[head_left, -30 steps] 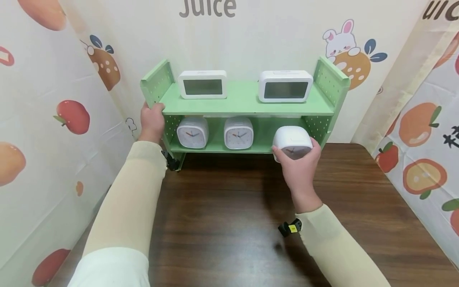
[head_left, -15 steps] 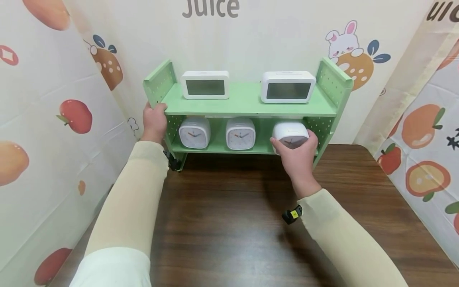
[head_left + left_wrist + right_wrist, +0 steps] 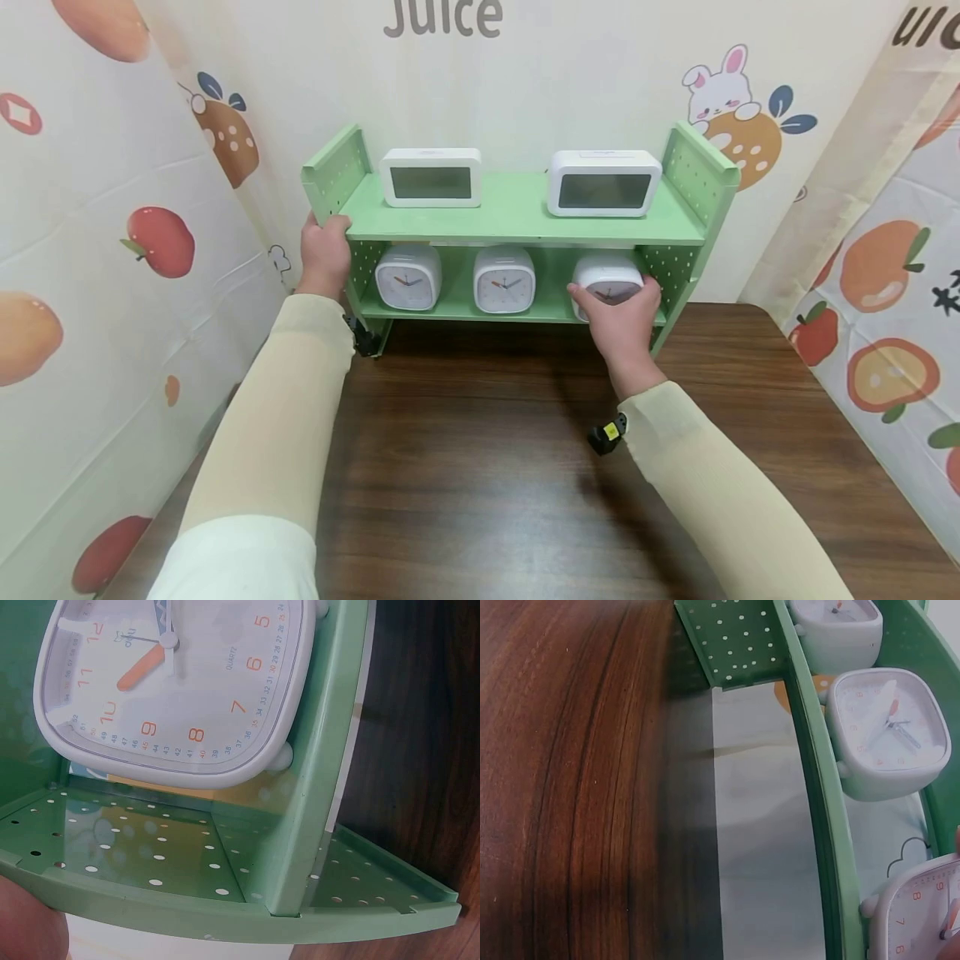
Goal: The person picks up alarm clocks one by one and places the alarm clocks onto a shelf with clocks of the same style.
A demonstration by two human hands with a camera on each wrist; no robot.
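A green metal shelf rack (image 3: 525,229) with two tiers stands at the back of the table. My left hand (image 3: 326,254) grips its left side panel, thumb at the front and the other fingers out of sight behind. On the lower tier at the right, my right hand (image 3: 621,321) holds a white alarm clock (image 3: 606,268) by its two sides. In the right wrist view that clock (image 3: 919,907) appears at the tier's front lip. Two matching alarm clocks, one at the left (image 3: 408,277) and one in the middle (image 3: 504,280), face forward on the same tier.
Two white digital clocks, left (image 3: 431,177) and right (image 3: 604,183), stand on the upper tier. Dark wooden table (image 3: 480,467) lies before the rack. A fruit-printed curtain (image 3: 540,75) hangs behind it and along both sides.
My right hand has pushed the alarm clock back and slightly down onto the lower tier, more in line with the other two. The left hand keeps its grip on the side panel.
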